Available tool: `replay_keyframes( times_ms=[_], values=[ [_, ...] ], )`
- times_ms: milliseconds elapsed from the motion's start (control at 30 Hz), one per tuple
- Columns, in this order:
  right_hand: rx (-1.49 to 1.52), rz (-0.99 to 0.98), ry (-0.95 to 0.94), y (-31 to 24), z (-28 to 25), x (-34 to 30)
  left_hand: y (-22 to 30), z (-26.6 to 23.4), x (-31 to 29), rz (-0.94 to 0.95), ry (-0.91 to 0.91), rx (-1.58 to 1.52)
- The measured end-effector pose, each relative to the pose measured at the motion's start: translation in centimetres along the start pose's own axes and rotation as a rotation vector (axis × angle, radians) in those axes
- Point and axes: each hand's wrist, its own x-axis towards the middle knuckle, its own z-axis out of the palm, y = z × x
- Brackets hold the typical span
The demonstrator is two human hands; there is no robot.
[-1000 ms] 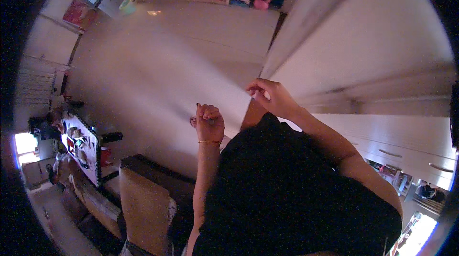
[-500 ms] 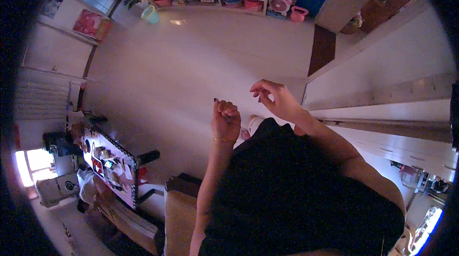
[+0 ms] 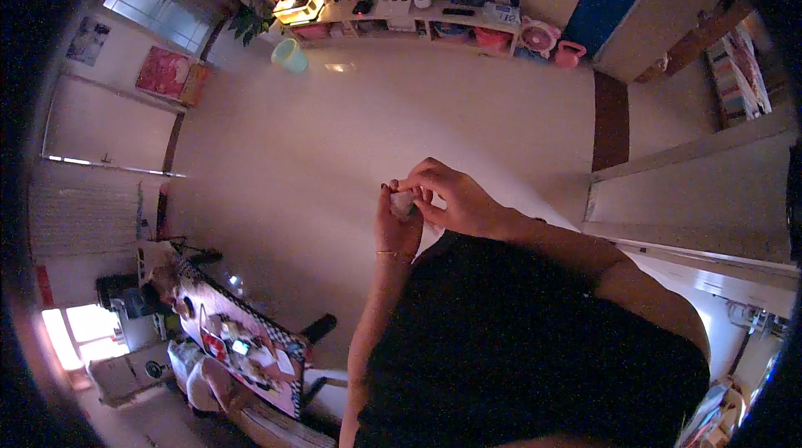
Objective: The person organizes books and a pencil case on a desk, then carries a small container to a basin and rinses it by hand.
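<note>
In front of my body, both hands meet over the floor. My left hand (image 3: 398, 233) is closed round a small pale, whitish thing (image 3: 403, 204) whose kind I cannot make out; a thin bracelet circles that wrist. From the right, my right hand (image 3: 455, 201) reaches across with bent fingers. Its fingertips touch the pale thing and the tips of my left fingers. Whether the right fingers pinch the thing or only rest on it is too small to tell.
A long low bench (image 3: 384, 30) with a lit lamp, router and pictures lines the far wall. A mint bin (image 3: 289, 56) stands beside it, a pink fan (image 3: 539, 37) at its right end. At lower left is a cluttered table (image 3: 284, 327) with a person (image 3: 209, 385) next to it.
My right hand has come left and down onto my left hand; before, they were apart. The pale thing now shows between them. The view has shifted, with the far bench lower and further right.
</note>
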Motion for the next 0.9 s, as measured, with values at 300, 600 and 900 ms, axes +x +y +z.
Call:
replay_keyframes(
  times_ms=[300, 600, 900],
  values=[
    [-0.291, 0.091, -0.126, 2.5, 4.9, 13.3, 10.9, 0.8, 9.1, -0.033, -0.090, -0.029],
    [-0.396, 0.213, -0.030, 7.8, 14.3, 24.3, 23.6, -1.7, 17.3, -0.139, -0.245, -0.031],
    [-0.337, 0.320, 0.113, 9.0, 22.5, 37.1, 38.2, -2.5, 23.9, -0.290, -0.263, -0.025]
  ],
)
